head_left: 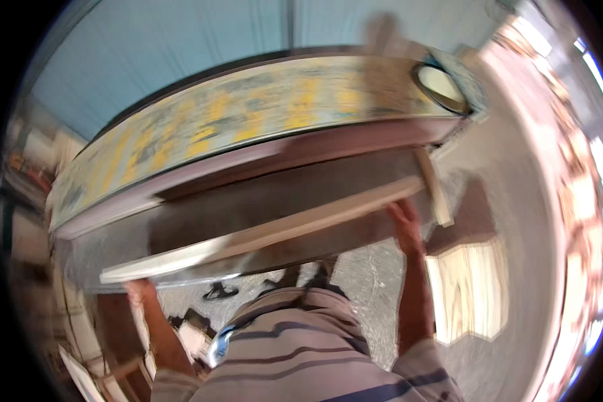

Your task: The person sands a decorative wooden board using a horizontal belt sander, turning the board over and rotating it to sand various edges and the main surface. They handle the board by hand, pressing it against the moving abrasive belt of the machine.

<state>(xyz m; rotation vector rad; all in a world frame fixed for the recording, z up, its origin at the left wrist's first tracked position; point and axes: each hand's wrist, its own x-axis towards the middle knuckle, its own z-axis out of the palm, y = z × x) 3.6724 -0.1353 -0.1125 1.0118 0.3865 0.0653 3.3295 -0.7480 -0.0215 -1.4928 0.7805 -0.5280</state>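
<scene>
While I look down over my striped shirt [301,355], both my arms reach up and forward to a long pale wooden strip [261,234] that runs slantwise across the near side of the bench [248,114]. My left hand [139,289] is at the strip's lower left end, just under it; blur hides the fingers, so I cannot tell whether it grips or only touches. My right hand [403,218] lies against the strip near its upper right end, fingers spread up along the wood, seemingly pressing rather than closed around it. The bench top is worn, with yellow and grey patches, and a round pale-centred ring [441,87] sits at its far right corner. A short pale batten [435,191] hangs beside my right hand. Below lies a grey concrete floor [375,288].
</scene>
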